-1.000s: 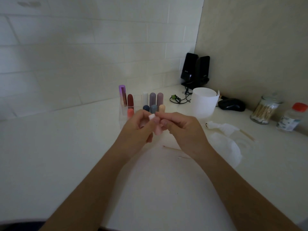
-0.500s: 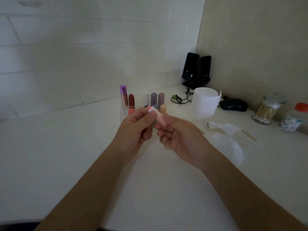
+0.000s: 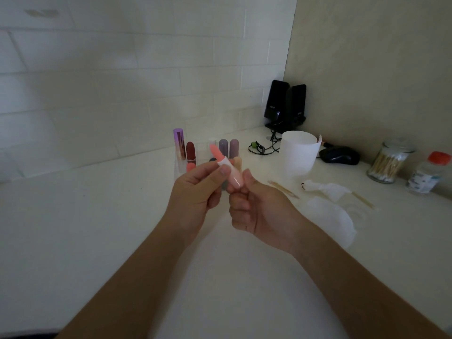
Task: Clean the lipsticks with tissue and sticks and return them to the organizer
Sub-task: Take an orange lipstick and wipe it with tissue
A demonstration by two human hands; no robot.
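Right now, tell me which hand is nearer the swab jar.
Right. The right hand, holding the lipstick base, is left of the jar; the left hand is farther left.

Pale pink lipstick (image 3: pixel 228 168), white tissue (image 3: pixel 329 189), black speakers (image 3: pixel 285 104).

Single head-worn wide-angle view, facing forward and down along both forearms onto white bench (image 3: pixel 73 228). Left hand (image 3: pixel 195 192) and right hand (image 3: pixel 264 211) close, mid-frame. Tiled wall (image 3: pixel 146 81) ahead, room corner (image 3: pixel 291 69) upper right.
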